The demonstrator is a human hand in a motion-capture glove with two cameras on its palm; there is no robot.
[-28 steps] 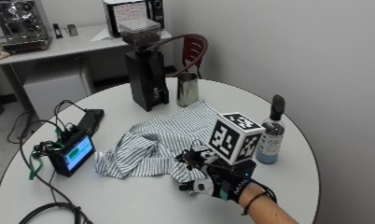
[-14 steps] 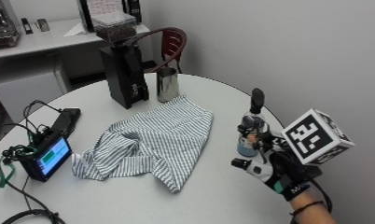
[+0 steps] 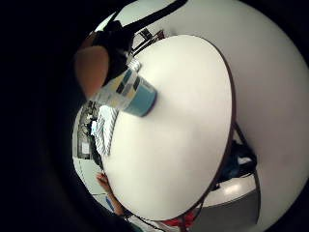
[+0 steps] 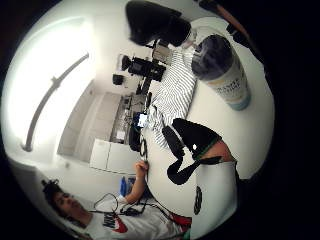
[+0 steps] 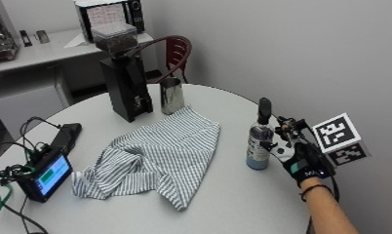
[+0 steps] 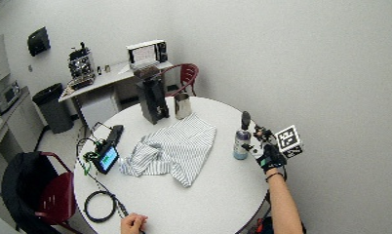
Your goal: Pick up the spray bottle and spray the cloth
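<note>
- Your gloved right hand (image 5: 299, 157) sits at the table's (image 5: 248, 204) 4 o'clock edge, palm turned toward the bottle (image 5: 259, 141) and just beside it.
- The fingers are spread and reach toward the bottle's side; whether they touch it cannot be told from the outside view. Nothing is gripped.
- In the little-finger palm view a bare fingertip (image 3: 91, 70) lies against the bottle's upper part (image 3: 126, 92), while its base stands on the table (image 3: 183, 135).
- The bottle stands upright at 3 o'clock on the table, black sprayer on top, pale label, blue liquid low in the body.
- The cloth (image 5: 158, 153), striped and crumpled, lies at the table's centre, at 9 o'clock from the bottle and apart from it.
- A small screen (image 5: 45, 174) with cables sits near the table's 8 o'clock edge.
- A steel cup (image 5: 172, 95) and a black grinder (image 5: 123, 78) stand at the far side, near 12 o'clock, the cup just beside the cloth's far corner.
- A red chair (image 5: 176, 53) stands beyond the table.
</note>
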